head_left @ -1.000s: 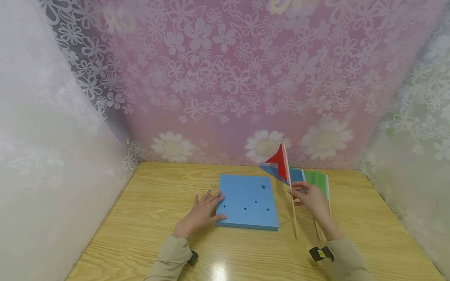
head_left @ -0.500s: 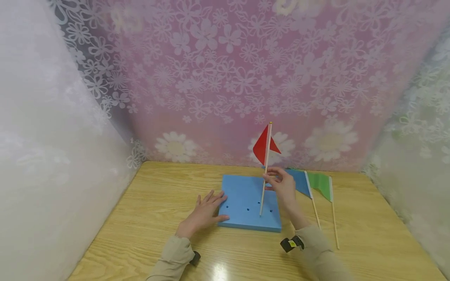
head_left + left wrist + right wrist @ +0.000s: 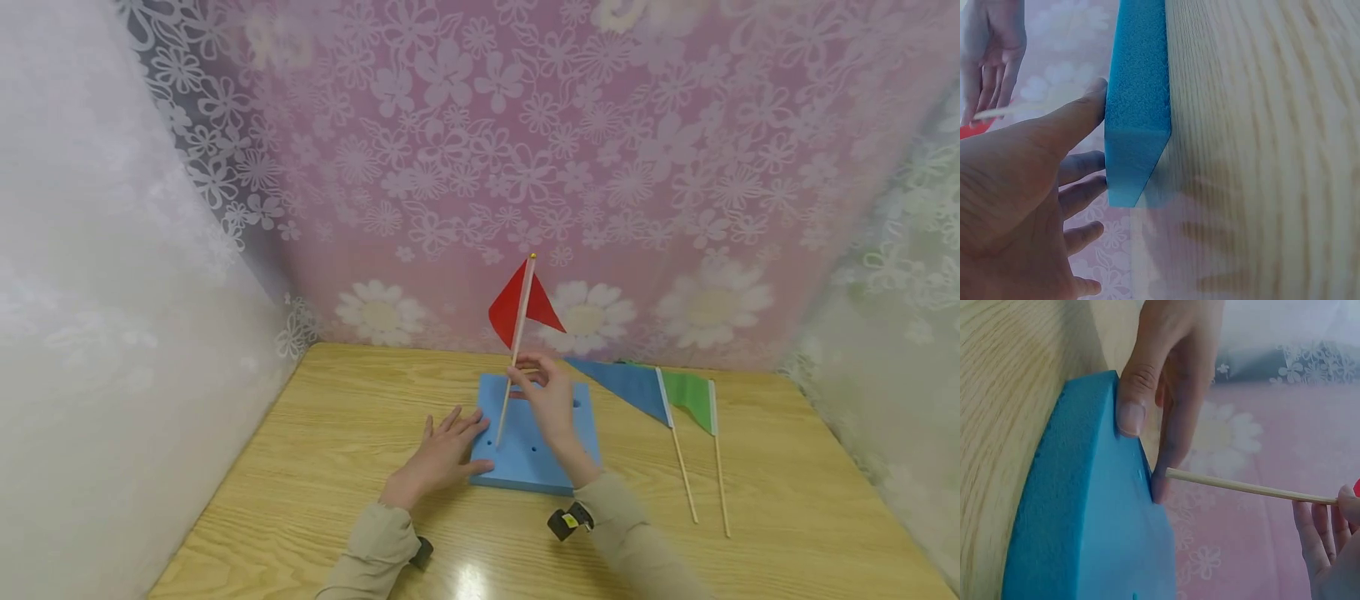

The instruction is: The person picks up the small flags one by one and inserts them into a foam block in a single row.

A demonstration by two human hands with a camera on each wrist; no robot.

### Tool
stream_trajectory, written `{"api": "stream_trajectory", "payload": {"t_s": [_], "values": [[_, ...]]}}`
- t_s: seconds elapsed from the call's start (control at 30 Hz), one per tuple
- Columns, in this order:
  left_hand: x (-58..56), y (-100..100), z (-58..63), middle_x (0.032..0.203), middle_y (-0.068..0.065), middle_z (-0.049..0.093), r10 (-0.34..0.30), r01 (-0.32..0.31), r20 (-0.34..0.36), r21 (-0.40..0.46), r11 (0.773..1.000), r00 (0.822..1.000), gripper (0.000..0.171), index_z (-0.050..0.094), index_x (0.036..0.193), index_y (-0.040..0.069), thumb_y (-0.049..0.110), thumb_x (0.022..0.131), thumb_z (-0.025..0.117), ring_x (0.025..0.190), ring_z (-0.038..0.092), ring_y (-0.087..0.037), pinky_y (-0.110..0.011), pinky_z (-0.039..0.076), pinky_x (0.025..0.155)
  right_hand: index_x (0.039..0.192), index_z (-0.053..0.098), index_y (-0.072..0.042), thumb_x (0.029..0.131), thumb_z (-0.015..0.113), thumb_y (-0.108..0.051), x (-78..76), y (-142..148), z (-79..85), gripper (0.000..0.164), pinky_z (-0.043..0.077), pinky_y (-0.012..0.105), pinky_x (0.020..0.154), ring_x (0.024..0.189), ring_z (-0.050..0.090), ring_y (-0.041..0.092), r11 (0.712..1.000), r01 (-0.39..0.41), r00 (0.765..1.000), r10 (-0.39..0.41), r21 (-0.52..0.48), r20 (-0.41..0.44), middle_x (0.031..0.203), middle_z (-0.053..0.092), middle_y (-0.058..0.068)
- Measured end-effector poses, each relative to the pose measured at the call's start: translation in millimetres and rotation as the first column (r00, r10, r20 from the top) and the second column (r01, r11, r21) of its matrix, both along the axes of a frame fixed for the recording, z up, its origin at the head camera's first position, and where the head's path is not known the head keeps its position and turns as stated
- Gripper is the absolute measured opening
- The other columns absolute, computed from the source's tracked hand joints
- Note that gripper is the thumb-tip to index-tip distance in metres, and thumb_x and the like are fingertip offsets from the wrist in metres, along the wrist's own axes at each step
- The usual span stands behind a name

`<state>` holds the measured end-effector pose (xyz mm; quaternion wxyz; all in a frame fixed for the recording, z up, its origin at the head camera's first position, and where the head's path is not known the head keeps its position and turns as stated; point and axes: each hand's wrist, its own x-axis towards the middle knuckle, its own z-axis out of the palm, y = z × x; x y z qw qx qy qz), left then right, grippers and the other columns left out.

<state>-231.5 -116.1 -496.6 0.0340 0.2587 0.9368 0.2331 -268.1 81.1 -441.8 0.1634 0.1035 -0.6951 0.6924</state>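
A red pennant flag (image 3: pixel 516 307) on a thin wooden stick is pinched by my right hand (image 3: pixel 549 400) between thumb and fingers. Its lower stick end hangs over the left part of a blue foam block (image 3: pixel 551 475), near a small hole. The right wrist view shows the stick (image 3: pixel 1241 485) with its tip above the block's top face. My left hand (image 3: pixel 438 458) rests with spread, straight fingers on the block's left edge. In the left wrist view the thumb (image 3: pixel 1079 119) and fingertips touch the foam block (image 3: pixel 1138 81).
A blue flag (image 3: pixel 630 387) and a green flag (image 3: pixel 690 396) lie on the wooden table (image 3: pixel 300 500), right of the block. The foam has several small holes and a larger one (image 3: pixel 577 404) at its back right. A flowered curtain (image 3: pixel 420 208) stands behind the table.
My right hand has carried the red flag leftward from beside the other flags to above the left part of the foam block. My left hand has stayed on the block's edge.
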Motion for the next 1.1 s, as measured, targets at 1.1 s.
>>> {"api": "stream_trajectory", "payload": {"t_s": [1.1], "values": [[-2.2,1.8,-1.5,0.162,-0.006,0.037,0.013,-0.014,-0.017,-0.042,0.999,1.000,0.073,0.048,0.152,0.012,0.051,0.094,0.068,0.153,0.020,-0.041,-0.078,0.011,0.112,0.105,0.072,-0.008,0.086,0.081,-0.012,3.7,-23.2,-30.1,0.021,0.061,0.030,0.064,0.079,0.071,0.022,0.983,0.029,0.999,-0.022,0.179,-0.040,0.097,0.074,0.008]]}}
